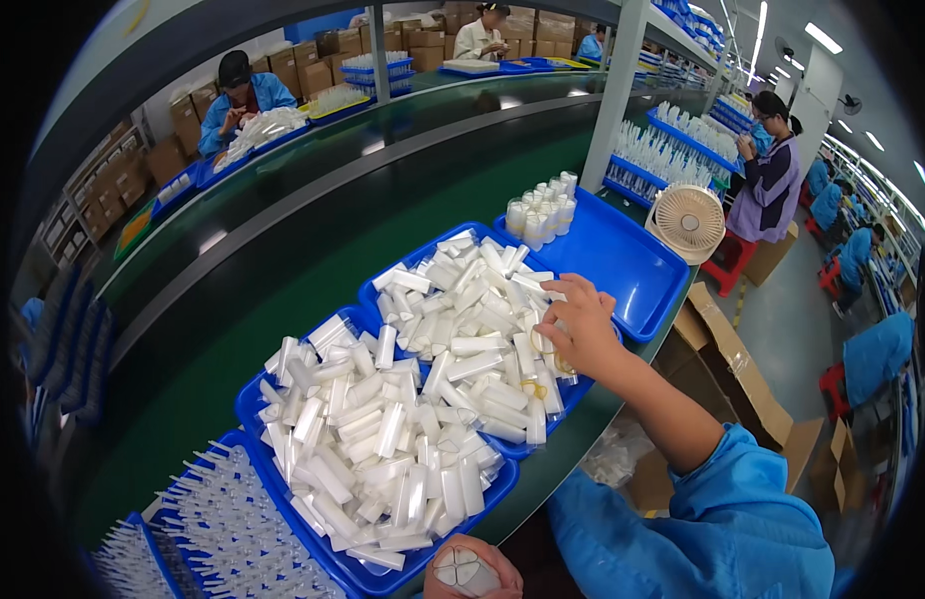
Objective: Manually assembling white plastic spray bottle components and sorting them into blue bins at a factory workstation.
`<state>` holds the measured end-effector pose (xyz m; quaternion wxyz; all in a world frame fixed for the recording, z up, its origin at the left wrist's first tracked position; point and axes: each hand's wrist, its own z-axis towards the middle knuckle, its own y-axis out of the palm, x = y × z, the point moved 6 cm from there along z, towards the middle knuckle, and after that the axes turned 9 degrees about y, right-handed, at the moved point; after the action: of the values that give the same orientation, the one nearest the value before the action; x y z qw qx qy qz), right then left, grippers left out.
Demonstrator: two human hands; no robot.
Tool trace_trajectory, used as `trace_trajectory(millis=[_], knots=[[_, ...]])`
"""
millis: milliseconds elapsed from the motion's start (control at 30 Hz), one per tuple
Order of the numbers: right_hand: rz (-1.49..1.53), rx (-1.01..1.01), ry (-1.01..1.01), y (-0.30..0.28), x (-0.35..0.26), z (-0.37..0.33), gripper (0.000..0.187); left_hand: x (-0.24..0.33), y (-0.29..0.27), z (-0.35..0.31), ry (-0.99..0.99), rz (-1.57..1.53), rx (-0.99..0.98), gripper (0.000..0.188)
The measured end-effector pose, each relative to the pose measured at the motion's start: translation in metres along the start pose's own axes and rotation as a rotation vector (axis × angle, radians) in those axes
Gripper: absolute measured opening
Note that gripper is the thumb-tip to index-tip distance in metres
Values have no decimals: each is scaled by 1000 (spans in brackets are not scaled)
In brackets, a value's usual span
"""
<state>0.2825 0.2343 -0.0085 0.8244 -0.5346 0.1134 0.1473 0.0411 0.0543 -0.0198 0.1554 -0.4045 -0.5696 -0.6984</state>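
Observation:
At the lower edge my left hand [494,567] is closed round a small bundle of white tubes [464,571], seen end-on. My right hand [580,321] reaches over the right side of a blue tray [527,451] heaped with white tubes in clear film [472,344]. Its fingers are bent and apart, with nothing visible between them. Yellowish rubber bands [533,388] lie on the tubes just below this hand. Nearer and to the left, a second blue tray [251,404] holds another heap of wrapped white tubes [367,449].
Beyond my right hand, a blue tray [632,265] carries banded tube bundles [540,212] in its far left corner. A beige fan [687,222] stands beside it. Spiky white parts [245,529] fill trays at lower left. Cardboard boxes [732,364] stand right of the bench. Co-workers sit around.

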Motion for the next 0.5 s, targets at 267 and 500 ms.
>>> trace_trajectory(millis=[267, 500], knots=[[705, -334, -286, -50, -114, -32, 11, 12, -9, -3, 43, 115, 302, 22], [1266, -1135, -53, -14, -169, -95, 17, 26, 17, -11, 104, -612, -417, 24]])
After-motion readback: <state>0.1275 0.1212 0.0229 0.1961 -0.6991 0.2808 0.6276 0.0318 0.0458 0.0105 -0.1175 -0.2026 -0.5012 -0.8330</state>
